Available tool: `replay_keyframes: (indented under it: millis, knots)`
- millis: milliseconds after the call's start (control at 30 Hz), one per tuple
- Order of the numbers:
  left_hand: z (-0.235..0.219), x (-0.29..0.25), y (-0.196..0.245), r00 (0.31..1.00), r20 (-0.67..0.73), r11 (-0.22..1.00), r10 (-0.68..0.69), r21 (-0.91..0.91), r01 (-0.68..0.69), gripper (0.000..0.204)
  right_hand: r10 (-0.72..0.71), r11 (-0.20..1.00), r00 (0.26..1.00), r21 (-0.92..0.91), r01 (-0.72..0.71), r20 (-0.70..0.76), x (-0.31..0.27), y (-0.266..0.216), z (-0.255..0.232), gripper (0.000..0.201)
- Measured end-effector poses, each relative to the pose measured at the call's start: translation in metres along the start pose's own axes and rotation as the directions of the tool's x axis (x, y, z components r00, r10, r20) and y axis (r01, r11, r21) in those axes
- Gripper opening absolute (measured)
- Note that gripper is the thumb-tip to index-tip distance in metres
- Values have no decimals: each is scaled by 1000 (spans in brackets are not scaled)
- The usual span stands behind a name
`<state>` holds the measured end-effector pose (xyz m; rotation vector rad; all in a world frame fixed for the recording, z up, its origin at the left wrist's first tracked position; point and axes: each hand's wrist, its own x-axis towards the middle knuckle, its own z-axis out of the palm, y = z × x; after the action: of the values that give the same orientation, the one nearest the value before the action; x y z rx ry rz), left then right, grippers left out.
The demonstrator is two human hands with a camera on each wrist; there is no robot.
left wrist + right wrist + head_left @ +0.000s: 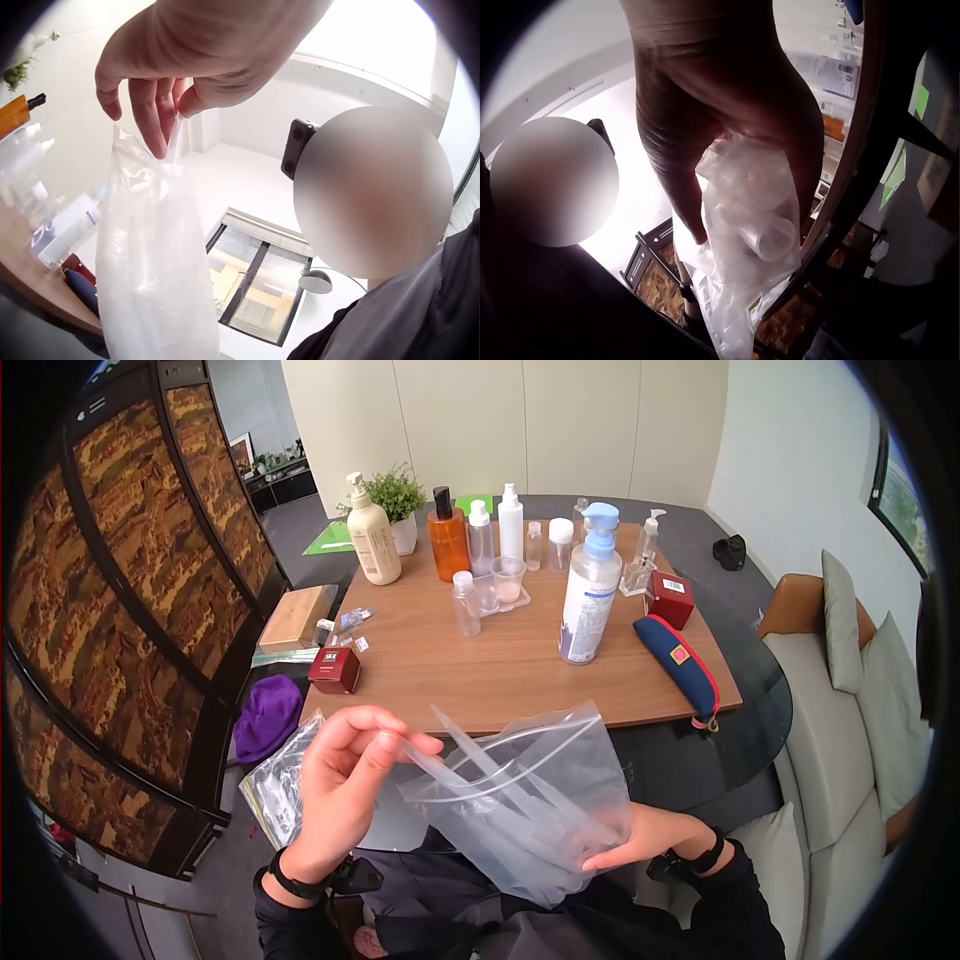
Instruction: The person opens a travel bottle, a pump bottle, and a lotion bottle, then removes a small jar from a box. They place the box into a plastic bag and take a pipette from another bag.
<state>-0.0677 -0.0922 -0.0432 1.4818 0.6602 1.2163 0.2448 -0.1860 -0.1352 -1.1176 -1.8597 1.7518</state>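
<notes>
A clear plastic zip bag hangs in front of the table's near edge, between my two hands. My left hand pinches clear plastic at its mouth between thumb and fingers; the left wrist view shows this same pinch on the bag. Lower on the bag's right side, my right hand grips it, thumb toward the head camera. Long translucent strips show at the mouth. Through the plastic in the right wrist view, a clear round-ended tubular piece bulges beneath my right palm.
On the wooden table stand a blue-topped pump bottle, an amber bottle, a cream pump bottle and several small clear bottles. A navy pouch and dark red boxes lie near its edges. A purple cloth lies at left.
</notes>
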Motion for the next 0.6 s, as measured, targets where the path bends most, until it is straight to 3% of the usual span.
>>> replay_keyframes:
  millis: [167,267,367,467,600]
  knots:
    - [3,0,2,971,239,992,25,-124,5,16,-37,992,999,-118,33,-31,3,-5,-2,49]
    - [9,-1,11,946,305,989,107,-126,-71,17,-40,999,995,-26,38,-95,5,3,4,49]
    - [14,-6,21,939,285,981,191,-95,-171,16,-189,981,962,-89,175,-197,9,21,6,50]
    - [17,-8,29,930,174,946,323,-74,-315,15,-217,971,951,48,233,-220,10,26,5,54]
    - [34,-7,45,889,-53,890,455,20,-455,21,-348,932,900,3,362,-262,11,37,10,60]
